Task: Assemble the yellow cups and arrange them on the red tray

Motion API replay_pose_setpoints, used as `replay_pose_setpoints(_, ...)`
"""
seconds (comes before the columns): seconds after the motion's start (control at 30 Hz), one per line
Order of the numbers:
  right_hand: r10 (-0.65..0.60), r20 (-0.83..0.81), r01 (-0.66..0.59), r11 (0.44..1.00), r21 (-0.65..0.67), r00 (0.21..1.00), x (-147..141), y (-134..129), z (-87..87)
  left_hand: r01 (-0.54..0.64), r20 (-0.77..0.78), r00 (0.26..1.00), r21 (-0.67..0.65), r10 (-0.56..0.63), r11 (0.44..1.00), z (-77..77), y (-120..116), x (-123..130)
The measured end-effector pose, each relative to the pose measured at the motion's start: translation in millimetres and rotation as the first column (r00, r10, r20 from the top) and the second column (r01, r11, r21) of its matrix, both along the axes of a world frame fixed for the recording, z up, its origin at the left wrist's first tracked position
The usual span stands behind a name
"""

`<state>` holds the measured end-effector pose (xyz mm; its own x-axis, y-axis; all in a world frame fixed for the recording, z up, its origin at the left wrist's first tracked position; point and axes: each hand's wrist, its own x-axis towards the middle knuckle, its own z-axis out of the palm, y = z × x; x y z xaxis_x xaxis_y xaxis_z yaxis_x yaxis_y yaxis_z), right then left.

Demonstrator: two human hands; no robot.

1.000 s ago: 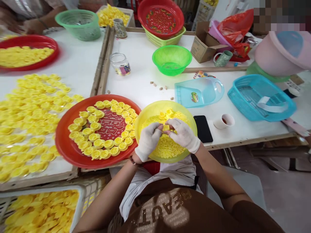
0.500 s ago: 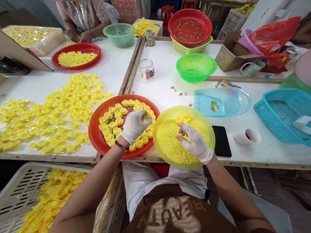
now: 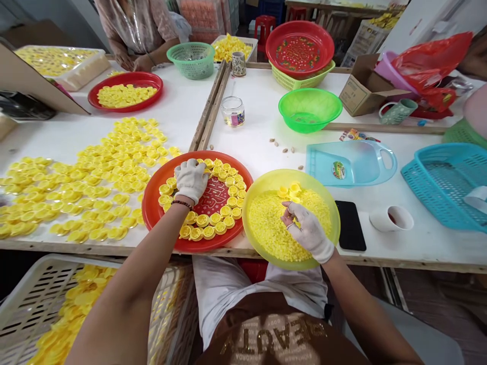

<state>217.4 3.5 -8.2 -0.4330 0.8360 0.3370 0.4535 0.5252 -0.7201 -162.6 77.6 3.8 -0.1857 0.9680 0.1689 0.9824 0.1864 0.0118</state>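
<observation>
My left hand (image 3: 191, 180), in a white glove, lies palm down over the left part of a red tray (image 3: 152, 223). Its fingers curl onto small yellow round plastic caps (image 3: 209, 232), and one shows at its right edge; the fingertips are mostly hidden. Yellow caps form a rough ring inside the tray. Above a translucent yellow bowl (image 3: 266, 257) is my right hand (image 3: 310, 233), gloved with bare fingertips. Its bent thumb and fingers are apart, with nothing visible between them. The bowl contains small yellow pellets (image 3: 268, 223) and a few caps (image 3: 293, 188) at its far side.
Many yellow plastic pieces (image 3: 110, 172) cover the table to the left. A black phone (image 3: 350, 225), paper cup (image 3: 391, 219), blue scoop (image 3: 352, 165) and blue basket (image 3: 445, 172) lie right. A green bowl (image 3: 310, 109) and glass jar (image 3: 233, 111) stand behind. Another person (image 3: 137, 30) sits across.
My left hand has moved left and away from me across the red tray, uncovering more of its patterned bottom. My right hand stays over the bowl, its thumb and fingers slightly closer together.
</observation>
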Motion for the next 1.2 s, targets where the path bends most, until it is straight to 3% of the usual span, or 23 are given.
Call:
replay_pose_setpoints(0.1, 0.003, 0.007, -0.003, 1.0, 0.006, 1.0, 0, 0, 0.0, -0.044, -0.013, 0.999, 0.041, 0.044, 0.998, 4.8, -26, -8)
replay_pose_setpoints(0.3, 0.015, 0.024, -0.015, 1.0, 0.007, 1.0, 0, 0, 1.6, -0.14, -0.079, 0.987, 0.0, 0.139, 0.99, 4.4, -75, -28)
replay_pose_setpoints(0.57, 0.005, 0.029, -0.006, 1.0, 0.014, 1.0, 0, 0, 2.1, -0.261, -0.032, 0.965, -0.028, 0.26, 0.965, 0.2, -67, -32)
replay_pose_setpoints(0.73, 0.006, 0.041, -0.008, 0.999, 0.032, 0.999, -2, 0, 0.6, -0.251, 0.016, 0.968, -0.002, 0.251, 0.968, -3.0, -71, -35)
replay_pose_setpoints(0.9, -0.018, 0.141, -0.013, 0.977, 0.213, 0.99, 3, 3, 2.5, -0.236, 0.088, 0.969, 0.065, 0.23, 0.97, -1.9, -74, -32)
replay_pose_setpoints(0.97, -0.04, 0.239, -0.028, 0.961, 0.276, 0.97, 7, 7, 6.1, -0.168, 0.159, 0.976, 0.127, 0.147, 0.978, 5.0, -73, -16)
replay_pose_setpoints(1.03, -0.057, 0.315, -0.036, 0.958, 0.284, 0.948, 11, 13, 10.7, -0.014, 0.26, 0.965, 0.201, -0.04, 0.98, 13.8, -69, 11)
replay_pose_setpoints(1.13, -0.041, 0.377, -0.062, 0.964, 0.258, 0.925, 10, 22, 17.9, 0.281, 0.375, 0.845, 0.296, -0.381, 0.913, 24.1, -54, 69)
replay_pose_setpoints(1.2, 0.006, 0.431, -0.11, 0.97, 0.217, 0.902, 4, 23, 21.2, 0.441, 0.406, 0.753, 0.273, -0.518, 0.855, 26.5, -39, 112)
